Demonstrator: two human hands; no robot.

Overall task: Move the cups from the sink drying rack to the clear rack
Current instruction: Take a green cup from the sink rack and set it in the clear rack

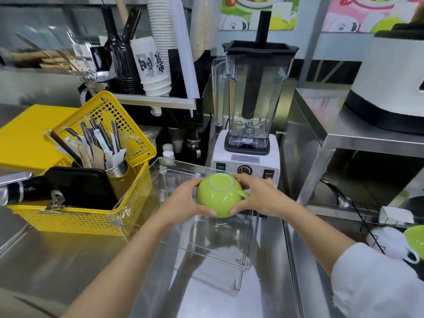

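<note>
A: What's the grip like?

B: Both hands clamp a green cup (218, 195) from opposite sides. The left hand (183, 203) wraps its left flank, the right hand (257, 198) its right, fingers curled over and thumbs pressing the near wall.

A: What is the cup made of, and which way up?

B: Glossy, rounded ceramic, upside down: the pale unglazed foot ring faces up and the mouth faces down. Its small loop handle sticks out to the right, under the right hand.

A: Where is it?

B: Held above the clear rack (243, 262), a transparent hard-plastic box with squared walls, over its far part. The rack stands on the brushed-steel counter (68, 267). Left of the rack is a perforated yellow basket (87, 216); behind the rack, a blender (250, 106). Far right of the rack, another green cup (415, 237) and a white cup (390, 246) wait.
</note>
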